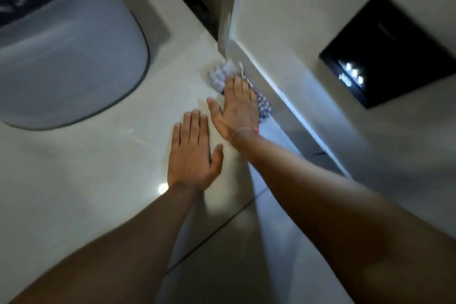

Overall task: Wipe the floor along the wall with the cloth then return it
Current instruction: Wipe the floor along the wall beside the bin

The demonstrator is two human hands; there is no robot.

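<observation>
Cloth [223, 76] first: it was a checked blue-and-white one, and I saw it lying on the pale floor [86, 180] right at the foot of the wall [283, 20], just beside the corner where the skirting began. The right hand [235, 108] lay flat on top of it, fingers [238, 86] straight and together, thumb splayed out to the side onto bare tile. No pinch, no curl, simply an open palm pressing the fabric down, with cloth showing past the fingertips and along the wall side of the hand. A thin string bracelet [243, 131] sat on that wrist.

The left hand [192, 155] was flat too, spread on the bare floor just beside the right one, holding nothing and clear of the cloth.

Over to the left I had a big grey bin [74, 57] standing on the floor, well apart from both hands. On the wall, a dark glossy panel [385, 49] with light glinting off it. The view was slightly blurred.
</observation>
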